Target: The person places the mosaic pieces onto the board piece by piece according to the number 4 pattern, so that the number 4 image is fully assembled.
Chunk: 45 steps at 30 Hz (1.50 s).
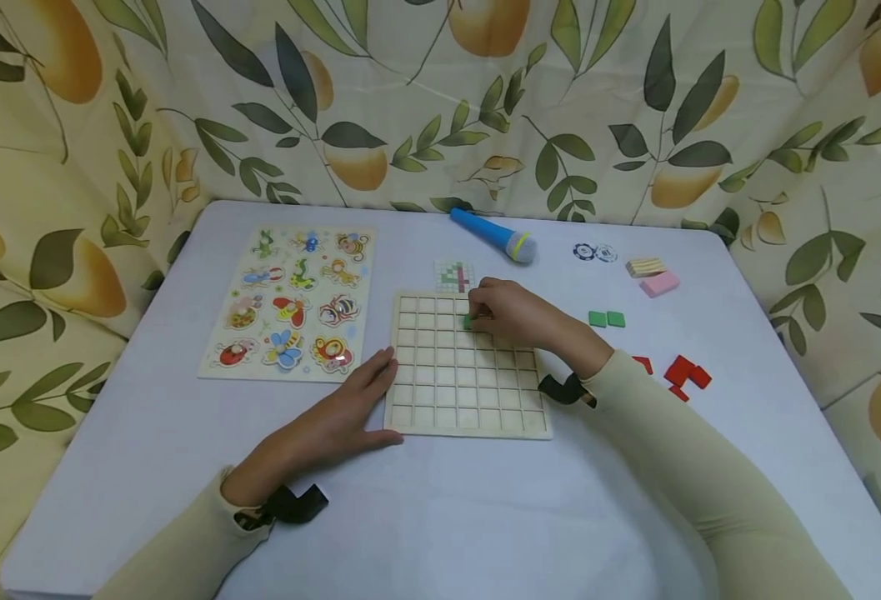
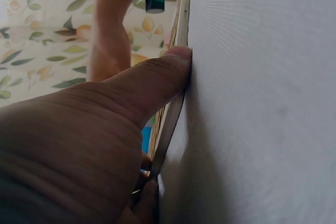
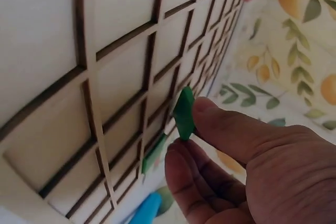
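- Fingers of our left hand [image 1: 335,421] lie nearly straight against the near-left edge of the wooden grid board [image 1: 464,367]; the left wrist view shows the thumb [image 2: 152,80] pressed flat to the board's rim, gripping nothing, just bracing.
- Board next: a pale wooden tray of square cells, flat on the lavender table [image 1: 485,517], most cells bare as far as we can tell.
- Further in, our right hand [image 1: 511,312] hovers over the board's upper rows, thumb and forefinger pinching a green tile [image 3: 184,114] — held on edge and tilted, not yet seated. A second green piece [image 3: 154,153] seems to lie in a cell just below it, though blur leaves us unsure.
- We judge the risk to be here: tilted like this, the tile could catch on a cell divider and jam, or slip from the pinch and skid across the grid. If the bracing hand eases off, the board may slide.
- To the right lie two spare green tiles [image 1: 607,318] and, nearer us, a cluster of red tiles [image 1: 682,373] — our sleeve could brush those.
- Left of the board sits an insect peg puzzle [image 1: 290,302].
- Just beyond the board lies a small pattern card [image 1: 455,275]; farther back, a blue toy microphone [image 1: 494,235], two poker chips [image 1: 594,252], a wooden block [image 1: 646,267] and a pink block [image 1: 659,284].
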Available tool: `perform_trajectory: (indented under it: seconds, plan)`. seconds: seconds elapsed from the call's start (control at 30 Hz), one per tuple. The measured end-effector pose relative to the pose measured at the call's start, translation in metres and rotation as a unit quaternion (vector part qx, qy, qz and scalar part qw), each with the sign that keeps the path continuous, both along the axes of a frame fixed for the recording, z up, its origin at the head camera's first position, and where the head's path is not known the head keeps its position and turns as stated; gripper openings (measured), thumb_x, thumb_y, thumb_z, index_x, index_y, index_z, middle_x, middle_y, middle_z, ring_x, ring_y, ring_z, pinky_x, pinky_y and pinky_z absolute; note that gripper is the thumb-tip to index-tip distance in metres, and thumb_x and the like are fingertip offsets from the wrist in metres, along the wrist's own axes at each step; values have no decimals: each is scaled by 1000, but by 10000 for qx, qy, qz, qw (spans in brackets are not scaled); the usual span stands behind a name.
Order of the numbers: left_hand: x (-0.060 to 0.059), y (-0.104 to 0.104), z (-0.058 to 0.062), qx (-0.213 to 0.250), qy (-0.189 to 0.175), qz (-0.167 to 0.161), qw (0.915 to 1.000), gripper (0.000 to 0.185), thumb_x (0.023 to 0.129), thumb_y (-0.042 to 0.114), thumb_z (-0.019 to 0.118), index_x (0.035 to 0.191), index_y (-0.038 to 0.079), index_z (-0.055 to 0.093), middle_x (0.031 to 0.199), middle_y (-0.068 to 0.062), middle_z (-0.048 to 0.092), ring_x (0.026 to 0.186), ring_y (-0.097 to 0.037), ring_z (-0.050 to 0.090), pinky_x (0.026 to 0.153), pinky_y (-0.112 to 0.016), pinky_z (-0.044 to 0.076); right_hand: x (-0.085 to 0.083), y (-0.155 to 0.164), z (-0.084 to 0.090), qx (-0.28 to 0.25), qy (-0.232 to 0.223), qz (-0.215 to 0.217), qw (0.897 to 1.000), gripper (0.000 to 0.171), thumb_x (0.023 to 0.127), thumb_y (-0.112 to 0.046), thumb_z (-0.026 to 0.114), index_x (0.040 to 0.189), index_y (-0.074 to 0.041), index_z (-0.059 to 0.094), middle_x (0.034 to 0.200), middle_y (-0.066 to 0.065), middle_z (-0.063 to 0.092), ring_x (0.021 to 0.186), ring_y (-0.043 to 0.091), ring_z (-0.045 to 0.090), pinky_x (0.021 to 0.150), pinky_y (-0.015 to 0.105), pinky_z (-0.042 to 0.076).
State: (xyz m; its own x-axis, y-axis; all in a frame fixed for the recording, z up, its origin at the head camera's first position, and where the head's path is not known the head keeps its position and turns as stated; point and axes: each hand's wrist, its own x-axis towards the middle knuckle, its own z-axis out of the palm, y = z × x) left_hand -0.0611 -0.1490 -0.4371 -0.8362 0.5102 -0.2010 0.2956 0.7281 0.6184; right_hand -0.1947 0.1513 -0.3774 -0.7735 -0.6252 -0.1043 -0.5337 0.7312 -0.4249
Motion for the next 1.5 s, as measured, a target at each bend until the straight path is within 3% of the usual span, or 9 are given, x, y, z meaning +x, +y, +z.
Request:
perform_trajectory:
  seconds: [0.43, 0.53, 0.6, 0.7, 0.9, 0.97, 1.03, 1.17, 1.5]
  plan:
    - [-1, 2, -2, -71, 147, -20, 9999, 109, 92, 43, 84, 171, 11, 17, 183, -1, 2, 170, -25, 8, 133, -49, 31, -2, -8, -12, -224, 250, 219, 9992, 8, 99, -5, 74, 91, -5, 72, 98, 9, 66, 88, 22, 61, 81, 37, 54]
    - [1, 4, -2, -5, 80, 24, 10000, 109, 91, 42, 85, 171, 10, 18, 183, -1, 3, 170, -25, 8, 133, -49, 31, 12, 3, -3, -405, 378, -104, 9984, 9, 101, -4, 71, 107, -3, 78, 109, 12, 72, 98, 25, 69, 88, 42, 61]
    - [1, 6, -1, 33, 31, -2, 10000, 109, 92, 42, 85, 171, 10, 17, 183, -1, 2, 170, -26, 8, 133, -49, 31, 30, 21, 6, -700, 557, -672, 9937, 18, 103, -6, 68, 119, -5, 78, 119, 11, 73, 108, 27, 71, 96, 46, 62]
    - [2, 8, 0, 22, -15, -33, 10000, 109, 92, 43, 84, 171, 11, 16, 183, 0, 1, 170, -25, 7, 133, -49, 30, 64, 54, 14, -1397, 745, -1931, 9683, 23, 108, -12, 63, 127, -10, 75, 124, 8, 74, 109, 25, 72, 100, 36, 62]
    - [3, 3, 0, -139, 151, -31, 9998, 110, 92, 45, 84, 171, 9, 18, 183, -3, 3, 170, -28, 9, 132, -50, 32, 112, 105, -5, -2774, 422, -4139, 8660, 26, 111, -20, 58, 131, -13, 72, 122, 3, 76, 96, 5, 71, 84, 7, 56]
    - [2, 2, 0, -134, 177, -36, 9997, 110, 92, 46, 84, 171, 9, 18, 183, -3, 3, 170, -28, 9, 132, -51, 32, 117, 115, -14, -2738, 329, -4444, 8523, 27, 110, -21, 59, 133, -13, 71, 125, 4, 76, 98, 3, 70, 83, 6, 56]
    - [2, 2, 0, -114, 172, -40, 9998, 110, 92, 46, 83, 171, 10, 17, 183, -2, 2, 170, -28, 9, 132, -51, 32, 117, 122, -22, -2454, 238, -4553, 8555, 30, 110, -23, 60, 136, -14, 70, 129, 5, 76, 102, 5, 69, 82, 4, 54]
    - [3, 2, -1, -94, 113, -27, 9999, 109, 93, 47, 82, 171, 11, 16, 183, -2, 1, 170, -28, 9, 132, -51, 32, 114, 126, -33, -1692, 133, -4491, 8772, 33, 109, -28, 62, 139, -15, 69, 133, 12, 73, 111, 20, 64, 79, 5, 47]
    - [3, 2, 2, -241, 169, -24, 9996, 109, 93, 47, 82, 172, 12, 16, 183, -1, 1, 170, -27, 9, 131, -50, 34, 109, 117, -51, -912, 67, -4256, 9003, 44, 102, -27, 73, 140, -6, 66, 138, 21, 59, 118, 35, 58, 93, 41, 52]
